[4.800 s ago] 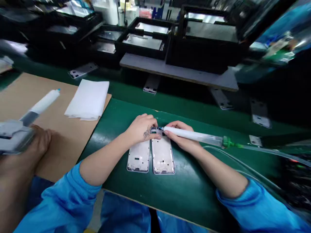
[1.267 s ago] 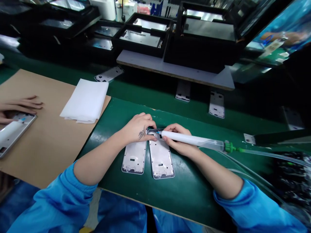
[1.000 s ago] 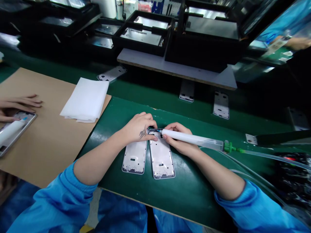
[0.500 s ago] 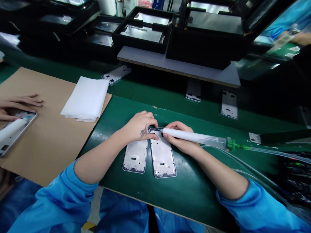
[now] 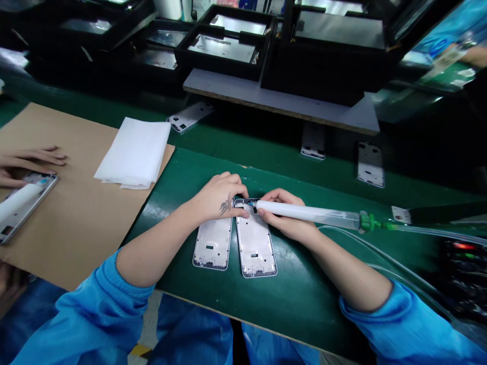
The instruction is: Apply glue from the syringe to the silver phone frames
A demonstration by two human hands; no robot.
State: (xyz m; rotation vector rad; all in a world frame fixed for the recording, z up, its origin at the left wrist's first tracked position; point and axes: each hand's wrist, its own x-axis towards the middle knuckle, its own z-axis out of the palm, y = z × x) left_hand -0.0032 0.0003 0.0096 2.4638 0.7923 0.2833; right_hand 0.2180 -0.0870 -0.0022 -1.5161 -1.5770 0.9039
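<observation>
My right hand (image 5: 286,215) grips a large white dispensing syringe (image 5: 308,212), with its thin blue-tinted tip at the top end of the right-hand metal phone mid-frame (image 5: 255,248). My left hand (image 5: 220,199) presses its fingers on that same top end and hides part of it. The frame lies flat on the green mat (image 5: 300,284). Just left of it, and apart from it, lies a matching phone mid-frame (image 5: 212,246), its top end under my left hand's heel.
A co-worker's hand (image 5: 30,161) and syringe (image 5: 19,198) are over another frame on a cardboard sheet (image 5: 72,223), beside a stack of white cloth (image 5: 135,154). A clear tube (image 5: 414,230) runs right from the syringe's green fitting. Black trays stand behind on a grey shelf (image 5: 274,94).
My hands and the syringe stay at the frame's top end, while the view drifts slightly. Since the oldest frame, the co-worker's hands have moved onto a frame on the cardboard.
</observation>
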